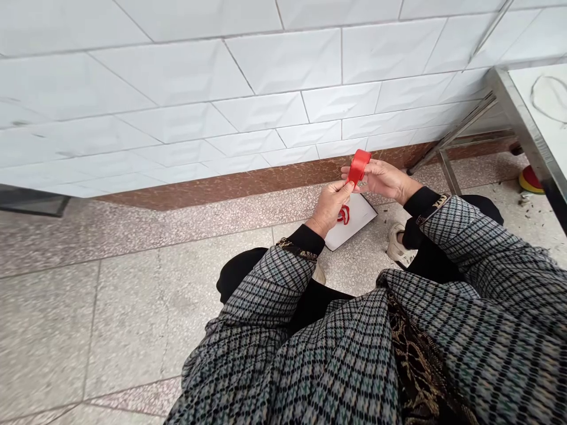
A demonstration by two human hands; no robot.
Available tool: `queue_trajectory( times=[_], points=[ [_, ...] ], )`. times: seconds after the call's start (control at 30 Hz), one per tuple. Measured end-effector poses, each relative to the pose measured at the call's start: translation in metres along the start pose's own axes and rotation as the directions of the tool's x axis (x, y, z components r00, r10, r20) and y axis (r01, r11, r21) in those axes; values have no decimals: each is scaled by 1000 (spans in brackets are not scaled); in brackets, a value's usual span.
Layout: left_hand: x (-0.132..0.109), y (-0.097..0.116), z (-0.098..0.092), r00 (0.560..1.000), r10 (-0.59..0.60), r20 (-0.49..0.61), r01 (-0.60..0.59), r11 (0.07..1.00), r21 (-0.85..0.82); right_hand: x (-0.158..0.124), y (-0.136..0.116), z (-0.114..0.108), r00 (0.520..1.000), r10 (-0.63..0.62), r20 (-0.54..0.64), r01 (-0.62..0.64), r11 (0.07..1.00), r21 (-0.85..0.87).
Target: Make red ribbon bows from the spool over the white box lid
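A red ribbon is looped between both hands, held up in front of the tiled wall. My left hand pinches its lower end, and a curled tail of ribbon hangs below that hand. My right hand grips the upper side of the loop with closed fingers. Both arms wear checked sleeves with black cuffs. Beneath the hands a white flat box lies on the floor.
I sit facing a white tiled wall with a brown skirting. A metal-framed table stands at the right, with a red and yellow object under it. My shoe rests by the box. Stone floor spreads to the left.
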State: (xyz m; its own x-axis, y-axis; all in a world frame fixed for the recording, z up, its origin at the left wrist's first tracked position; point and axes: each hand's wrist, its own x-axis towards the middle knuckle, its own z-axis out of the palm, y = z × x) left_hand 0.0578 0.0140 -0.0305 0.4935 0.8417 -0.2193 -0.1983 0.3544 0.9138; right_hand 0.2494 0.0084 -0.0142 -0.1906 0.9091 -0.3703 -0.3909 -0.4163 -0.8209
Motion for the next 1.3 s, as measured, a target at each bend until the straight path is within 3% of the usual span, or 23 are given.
queue_trajectory(
  times=[0.2,0.37,0.6,0.83,0.93,1.03,1.1,1.2,1.3],
  points=[
    [3,-2,3,996,-28,-90,30,999,24,3,11,-3,997,59,51,-62,997,48],
    [4,0,5,981,71,-178,-54,994,100,2,11,-1,993,104,49,-105,994,10],
    [8,4,2,986,136,-92,-123,983,136,1,8,4,988,112,106,-115,993,22],
    [14,4,-11,998,-44,42,46,997,-59,0,11,-1,983,159,90,-159,987,-14],
    [12,5,-16,992,-85,96,97,987,-126,1,6,-5,999,35,0,-34,981,-189],
    [8,5,-21,983,-129,132,147,981,-130,2,-3,-7,977,-211,24,199,868,-454],
    [6,5,-22,977,-156,149,174,978,-114,2,-8,-8,954,-284,101,285,742,-607],
    [4,7,-19,978,-169,123,180,980,-87,1,-11,-10,944,-307,126,294,601,-743],
    [3,8,-13,992,-128,10,128,989,-75,4,-12,-15,934,-351,66,255,526,-812]
  ],
)
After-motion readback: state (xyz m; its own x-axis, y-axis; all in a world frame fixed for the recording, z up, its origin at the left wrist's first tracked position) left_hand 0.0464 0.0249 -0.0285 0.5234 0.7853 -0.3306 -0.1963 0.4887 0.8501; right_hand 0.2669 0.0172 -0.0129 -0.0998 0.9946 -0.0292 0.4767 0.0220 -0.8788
